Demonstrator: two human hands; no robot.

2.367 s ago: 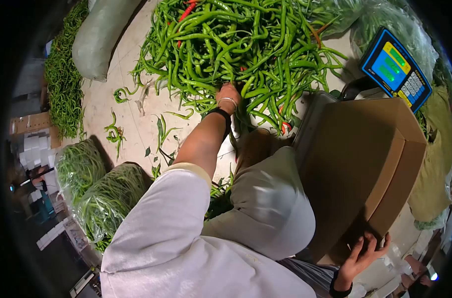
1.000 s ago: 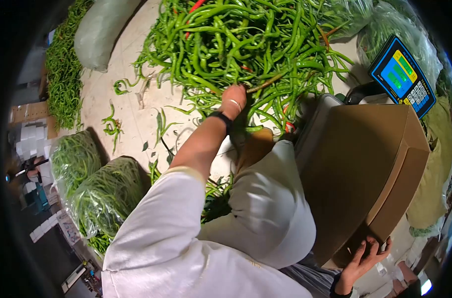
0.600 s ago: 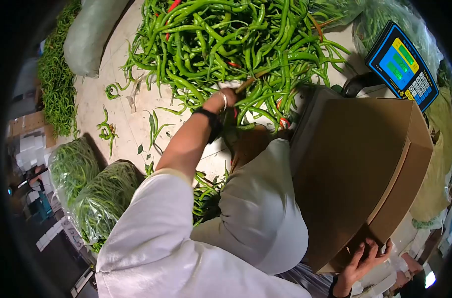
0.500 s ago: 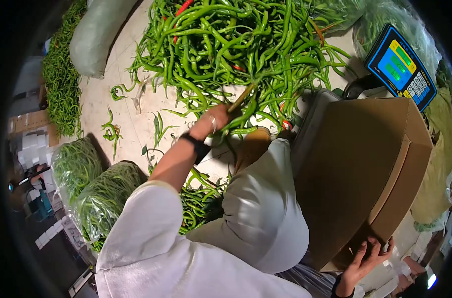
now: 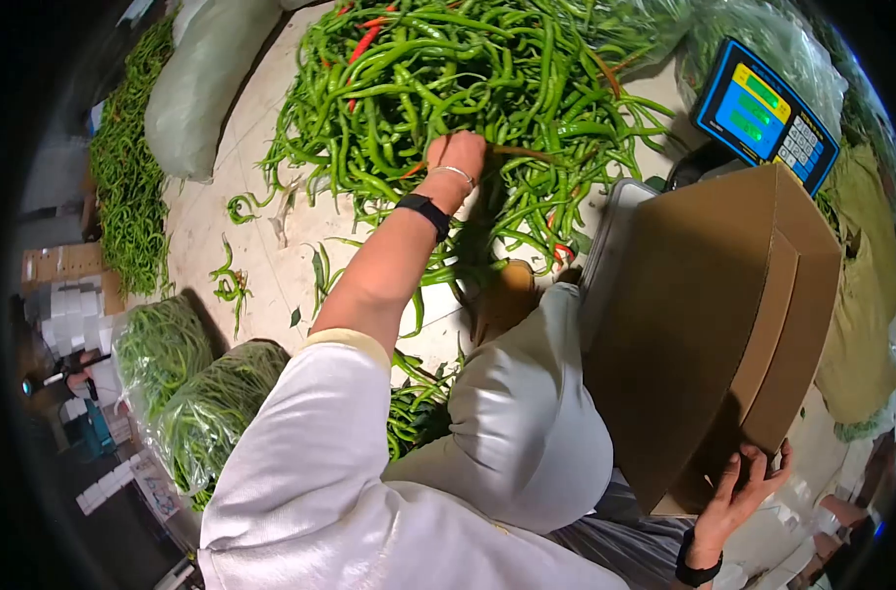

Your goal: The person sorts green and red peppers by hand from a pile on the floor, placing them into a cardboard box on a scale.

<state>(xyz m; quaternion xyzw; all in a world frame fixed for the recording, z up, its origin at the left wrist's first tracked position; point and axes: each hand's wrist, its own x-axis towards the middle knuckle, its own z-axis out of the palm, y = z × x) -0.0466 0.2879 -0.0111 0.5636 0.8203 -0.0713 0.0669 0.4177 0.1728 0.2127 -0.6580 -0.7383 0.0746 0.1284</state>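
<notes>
My left hand [image 5: 455,155] is closed at the near side of a large heap of green chili peppers [image 5: 409,74]. A long, thin brownish chili pepper [image 5: 525,153] juts out to the right from its fingers, and the fingertips are partly hidden. A few red chilies [image 5: 365,41] lie among the green ones. To the right stands an open cardboard box [image 5: 699,305], tilted toward me. My right hand [image 5: 738,492] grips the near edge of this box, with its fingers curled over the rim.
A digital scale display [image 5: 766,116] rises behind the box, its platform [image 5: 620,211] partly under it. Plastic bags of green chilies [image 5: 212,403] lie at left, with a stuffed pale sack [image 5: 207,84] beyond. My knee [image 5: 527,433] is between the heap and the box.
My left hand has moved up and slightly right, from above the floor to the heap, with the brownish chili swinging to point right. My right hand stays on the box edge.
</notes>
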